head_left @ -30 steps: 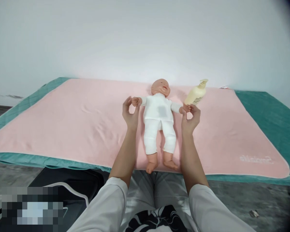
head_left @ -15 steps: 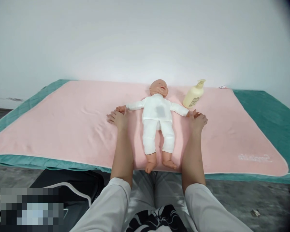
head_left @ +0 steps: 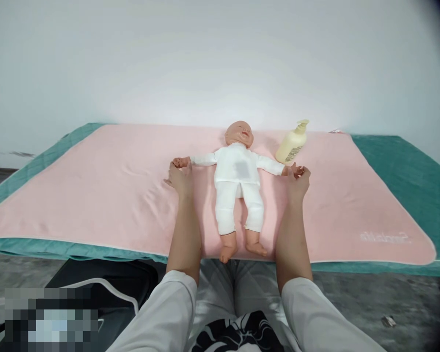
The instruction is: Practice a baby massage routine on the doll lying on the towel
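Note:
A baby doll (head_left: 238, 166) in a white top and trousers lies on its back, arms stretched out sideways, with a grey patch on its chest. My left hand (head_left: 180, 178) has its fingers curled round the doll's hand on the left. On the right, my right hand (head_left: 298, 182) closes thumb and fingers about the doll's other hand. Both doll hands still show partly above my fingers. The doll's bare feet point toward me at the near edge of the pink mat (head_left: 95, 186).
A pale yellow pump bottle (head_left: 291, 146) stands tilted beyond my right hand. Under the pink mat is a green cover (head_left: 414, 181), with a white wall behind it. A black object (head_left: 132, 274) with a white cable is at the lower left.
The fingers of both my hands have curled in from a more spread pose and closed at the doll's hands. The doll's pose looks the same.

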